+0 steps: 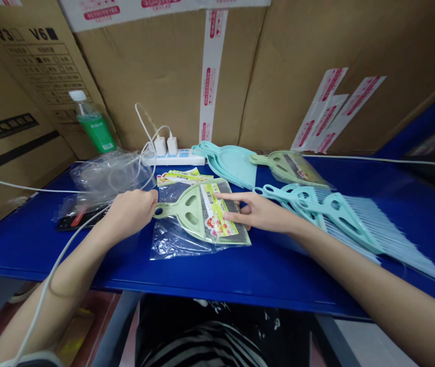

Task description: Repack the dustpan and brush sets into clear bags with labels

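Pale green plastic dustpan (186,209) inside clear plastic bag (171,244), flat on blue table (240,275), mid-surface toward front edge, handle pointing left. Left hand (135,211) clenched, fingers pinching handle end. Right hand (259,211) flat, fingers released, index fingertip resting on yellow label card (217,214) over pan. Light blue plastic brushes (339,214) just beside right wrist.

Single view: head camera, worn by person at blue table (29,244) near edge. Faces forward and down across table toward cardboard boxes (163,76) behind table far edge. Close range: left hand (135,209), right hand (257,211) over table middle, forearms reach in from bottom corners. Wide lens bows table edges. Person's lap visible below table near edge.
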Demonstrator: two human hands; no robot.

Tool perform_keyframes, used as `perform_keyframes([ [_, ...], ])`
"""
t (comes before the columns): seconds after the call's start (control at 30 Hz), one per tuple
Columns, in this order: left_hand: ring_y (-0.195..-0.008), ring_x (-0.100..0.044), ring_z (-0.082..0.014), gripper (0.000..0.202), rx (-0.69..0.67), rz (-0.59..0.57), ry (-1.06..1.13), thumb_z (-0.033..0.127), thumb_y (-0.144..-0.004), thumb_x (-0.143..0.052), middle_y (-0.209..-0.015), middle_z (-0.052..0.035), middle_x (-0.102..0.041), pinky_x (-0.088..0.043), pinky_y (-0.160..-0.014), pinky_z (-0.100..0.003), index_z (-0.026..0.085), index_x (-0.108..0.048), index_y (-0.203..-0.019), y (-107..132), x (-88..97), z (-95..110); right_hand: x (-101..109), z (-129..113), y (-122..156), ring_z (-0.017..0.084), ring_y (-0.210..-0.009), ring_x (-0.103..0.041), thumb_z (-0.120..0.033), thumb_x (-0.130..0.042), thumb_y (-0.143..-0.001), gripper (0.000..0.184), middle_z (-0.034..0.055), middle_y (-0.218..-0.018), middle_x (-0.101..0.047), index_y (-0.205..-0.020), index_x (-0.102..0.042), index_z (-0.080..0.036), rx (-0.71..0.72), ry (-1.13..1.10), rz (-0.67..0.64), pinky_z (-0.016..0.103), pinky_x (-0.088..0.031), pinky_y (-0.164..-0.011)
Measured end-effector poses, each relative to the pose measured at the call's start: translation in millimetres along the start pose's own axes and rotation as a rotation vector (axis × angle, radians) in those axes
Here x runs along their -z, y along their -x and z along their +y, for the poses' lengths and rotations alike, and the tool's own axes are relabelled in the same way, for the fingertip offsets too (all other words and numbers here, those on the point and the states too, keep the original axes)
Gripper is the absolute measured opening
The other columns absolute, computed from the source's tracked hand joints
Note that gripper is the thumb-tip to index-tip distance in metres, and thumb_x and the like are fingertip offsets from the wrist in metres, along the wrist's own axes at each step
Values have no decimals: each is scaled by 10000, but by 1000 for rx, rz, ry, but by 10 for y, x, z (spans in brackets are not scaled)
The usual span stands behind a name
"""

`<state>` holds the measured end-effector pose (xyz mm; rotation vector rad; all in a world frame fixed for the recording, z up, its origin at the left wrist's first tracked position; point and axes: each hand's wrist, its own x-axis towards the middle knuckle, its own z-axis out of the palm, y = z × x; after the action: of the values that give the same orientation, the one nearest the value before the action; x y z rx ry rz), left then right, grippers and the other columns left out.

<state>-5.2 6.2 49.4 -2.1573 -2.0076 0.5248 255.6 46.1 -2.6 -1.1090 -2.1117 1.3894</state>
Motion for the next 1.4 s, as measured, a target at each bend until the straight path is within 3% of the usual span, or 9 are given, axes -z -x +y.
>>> perform_keyframes([
  [0.27, -836, -699, -277, 332, 15, 14, 13, 249, -905, -302, -887, -106, -736, -498, -703, -332, 195, -629, -936, 15, 17, 2, -1, 0, 0, 91, -459, -492, -371, -692, -792, 671, -25, -620, -579, -1410, -504, -188, -86, 70, 42, 234, -465, -414],
  [0.43, -843, -699, -288, 335, 11, 12, 15, 248, -907, -301, -903, -112, -735, -501, -707, -342, 190, -628, -950, 14, 11, -8, 22, -8, -1, 73, -488, -491, -333, -754, -755, 652, -49, -645, -515, -1366, -554, -224, -89, -80, 60, 206, -502, -422],
  [0.53, -839, -699, -297, 343, 3, 10, 12, 247, -910, -291, -902, -116, -734, -498, -693, -346, 186, -627, -948, 14, 17, -12, 39, -55, 5, 79, -540, -546, -295, -625, -883, 566, -33, -688, -527, -1427, -476, -241, -187, -240, 102, 190, -535, -477],
  [0.63, -839, -701, -288, 335, 4, 7, 2, 246, -913, -293, -896, -108, -736, -492, -686, -330, 193, -623, -938, 14, 25, -11, 53, -92, 8, 80, -542, -580, -233, -444, -976, 554, -4, -745, -593, -1511, -308, -273, -291, -396, 104, 178, -536, -498],
  [0.8, -841, -703, -285, 331, 2, 4, -5, 242, -914, -300, -892, -104, -739, -489, -690, -326, 196, -627, -945, 12, 4, -17, 66, -72, 6, 96, -514, -567, -143, -460, -938, 707, -32, -657, -568, -1553, -132, -261, -271, -450, 83, 187, -538, -500],
  [1.4, -845, -704, -299, 334, 14, -20, -4, 235, -922, -313, -901, -119, -735, -501, -713, -352, 190, -641, -972, 12, 17, -30, 59, -104, 24, 83, -513, -530, -65, -577, -864, 843, -72, -590, -558, -1553, -112, -211, -275, -467, 94, 140, -501, -473],
])
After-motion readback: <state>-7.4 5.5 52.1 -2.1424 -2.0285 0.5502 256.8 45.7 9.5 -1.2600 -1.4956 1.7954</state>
